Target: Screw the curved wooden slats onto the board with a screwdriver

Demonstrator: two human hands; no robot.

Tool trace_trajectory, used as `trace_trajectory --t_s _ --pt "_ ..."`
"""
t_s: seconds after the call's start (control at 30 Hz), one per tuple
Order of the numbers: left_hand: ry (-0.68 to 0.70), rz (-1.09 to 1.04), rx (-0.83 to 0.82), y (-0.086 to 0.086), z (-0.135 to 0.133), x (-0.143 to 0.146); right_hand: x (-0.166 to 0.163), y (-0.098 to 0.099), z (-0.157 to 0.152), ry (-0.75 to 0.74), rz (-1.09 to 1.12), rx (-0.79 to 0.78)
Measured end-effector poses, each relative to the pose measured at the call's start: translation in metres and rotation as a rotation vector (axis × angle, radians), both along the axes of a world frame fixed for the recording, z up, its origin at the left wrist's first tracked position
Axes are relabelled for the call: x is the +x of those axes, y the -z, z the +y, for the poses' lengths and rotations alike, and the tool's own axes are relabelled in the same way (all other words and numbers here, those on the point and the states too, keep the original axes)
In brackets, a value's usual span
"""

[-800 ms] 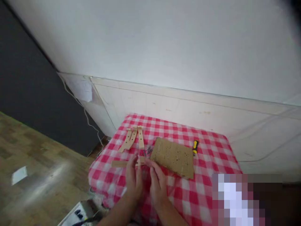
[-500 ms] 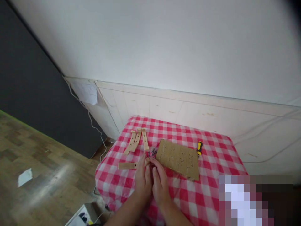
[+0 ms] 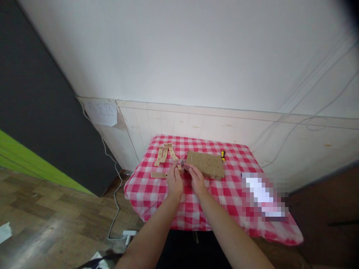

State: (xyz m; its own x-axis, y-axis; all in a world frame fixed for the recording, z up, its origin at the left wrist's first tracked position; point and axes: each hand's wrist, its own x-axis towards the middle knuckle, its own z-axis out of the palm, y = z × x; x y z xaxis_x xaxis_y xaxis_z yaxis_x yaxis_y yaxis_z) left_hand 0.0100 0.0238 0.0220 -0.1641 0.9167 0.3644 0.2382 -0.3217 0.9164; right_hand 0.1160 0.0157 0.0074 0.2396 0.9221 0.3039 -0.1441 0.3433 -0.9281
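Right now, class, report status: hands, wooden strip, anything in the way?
Left hand at wooden strip, partly hiding it. Right hand alongside, both grips unclear. Cardboard slab close beyond right hand.

Soft, diffuse light of moderate brightness spreads over the pale wall (image 3: 196,56), while the floor (image 3: 64,209) at lower left carries a whitish streak of glare and the panel (image 3: 36,97) at far left and the brown area (image 3: 328,213) at lower right remain dim. The wide-angle view leans lines toward the margins, and a dark, blurred smudge fills the upper right corner. Fine detail is soft around the fingers (image 3: 195,171), where small dark pieces (image 3: 182,163) run together; coarse pixel blocks obscure a bright patch (image 3: 263,196) on the desk (image 3: 224,203).
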Motion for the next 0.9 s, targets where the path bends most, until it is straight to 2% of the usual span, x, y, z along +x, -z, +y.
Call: trace_trajectory --t_s 0.17,0.5,0.7,0.8,0.9 --pt "-0.003 0.003 -0.014 0.0 0.002 0.001 0.002 0.002 0.0 -0.011 0.043 -0.019" --pt "-0.02 -0.041 0.003 0.004 0.008 -0.001 -0.002 -0.011 -0.005 0.019 -0.207 -0.03" --pt "-0.046 -0.154 0.001 0.004 0.004 -0.004 -0.007 -0.009 -0.009 0.026 -0.31 -0.038" --pt "0.002 -0.201 0.073 0.005 0.0 -0.006 -0.007 -0.009 -0.011 0.024 -0.342 -0.058" --pt "-0.028 -0.192 0.181 0.004 -0.003 -0.009 -0.006 -0.01 -0.013 0.018 -0.372 -0.078"
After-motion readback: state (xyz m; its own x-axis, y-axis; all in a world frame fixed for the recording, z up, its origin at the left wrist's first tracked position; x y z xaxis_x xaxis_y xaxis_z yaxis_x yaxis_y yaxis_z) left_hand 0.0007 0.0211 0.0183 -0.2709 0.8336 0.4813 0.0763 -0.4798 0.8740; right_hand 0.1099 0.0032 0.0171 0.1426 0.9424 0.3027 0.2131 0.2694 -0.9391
